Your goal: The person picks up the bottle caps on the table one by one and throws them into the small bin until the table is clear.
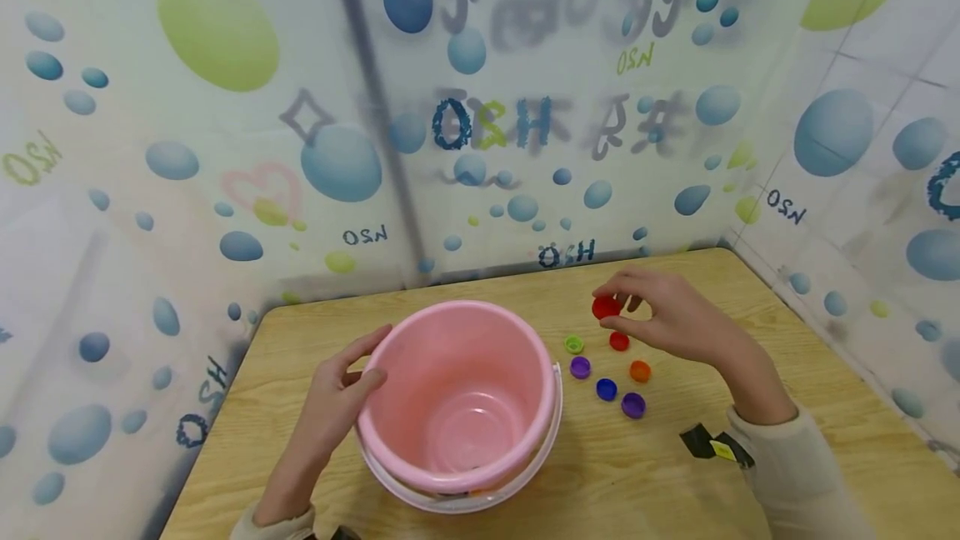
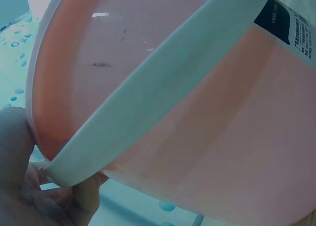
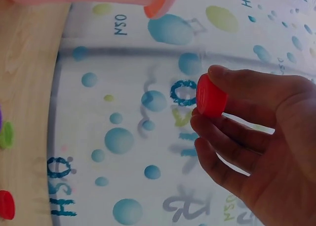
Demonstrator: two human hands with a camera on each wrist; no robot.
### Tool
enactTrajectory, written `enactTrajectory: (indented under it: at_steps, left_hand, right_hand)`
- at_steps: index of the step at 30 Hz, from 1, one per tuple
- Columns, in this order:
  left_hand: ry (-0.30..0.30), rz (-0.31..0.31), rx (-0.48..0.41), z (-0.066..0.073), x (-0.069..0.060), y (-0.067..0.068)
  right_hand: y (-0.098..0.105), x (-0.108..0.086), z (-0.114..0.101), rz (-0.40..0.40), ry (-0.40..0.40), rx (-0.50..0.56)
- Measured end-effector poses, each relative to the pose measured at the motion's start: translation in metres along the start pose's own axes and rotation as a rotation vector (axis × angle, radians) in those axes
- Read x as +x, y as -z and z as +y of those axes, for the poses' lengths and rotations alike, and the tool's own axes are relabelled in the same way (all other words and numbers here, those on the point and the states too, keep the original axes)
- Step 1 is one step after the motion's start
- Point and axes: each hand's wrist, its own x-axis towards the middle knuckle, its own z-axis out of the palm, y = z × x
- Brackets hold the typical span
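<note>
A pink bucket (image 1: 465, 390) with a white handle (image 2: 143, 92) stands on the table, its mouth tipped toward the head camera. My left hand (image 1: 337, 394) grips its left rim, thumb inside and fingers outside. Between thumb and fingertips, my right hand (image 1: 671, 315) pinches a red bottle cap (image 3: 211, 95) above the table, right of the bucket. Below it lie several loose caps: a red cap (image 1: 619, 341), an orange cap (image 1: 640, 371), a green cap (image 1: 573, 344), a blue cap (image 1: 607, 390) and purple caps (image 1: 633, 405). The bucket's inside looks bare in the head view.
The wooden table (image 1: 675, 482) meets a patterned curtain (image 1: 480, 190) at its back edge and on both sides. A label (image 2: 291, 28) is stuck on the bucket's outer wall. Something small and orange shows behind the handle at the bucket's front.
</note>
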Motion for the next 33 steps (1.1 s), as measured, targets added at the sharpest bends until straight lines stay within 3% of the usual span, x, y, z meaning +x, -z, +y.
enactTrajectory:
  at_steps: [8, 18, 33]
  left_hand:
    - [-0.010, 0.002, 0.003, -0.001, -0.001, 0.001]
    - [0.012, 0.005, 0.005, 0.000, 0.000, 0.000]
    - [0.011, 0.010, 0.001, 0.000, 0.001, 0.000]
  right_hand:
    - [0.010, 0.029, -0.019, -0.049, 0.034, -0.038]
    - [0.011, 0.063, -0.041, -0.081, 0.189, -0.001]
    - [0.008, 0.100, -0.079, -0.172, 0.321, -0.002]
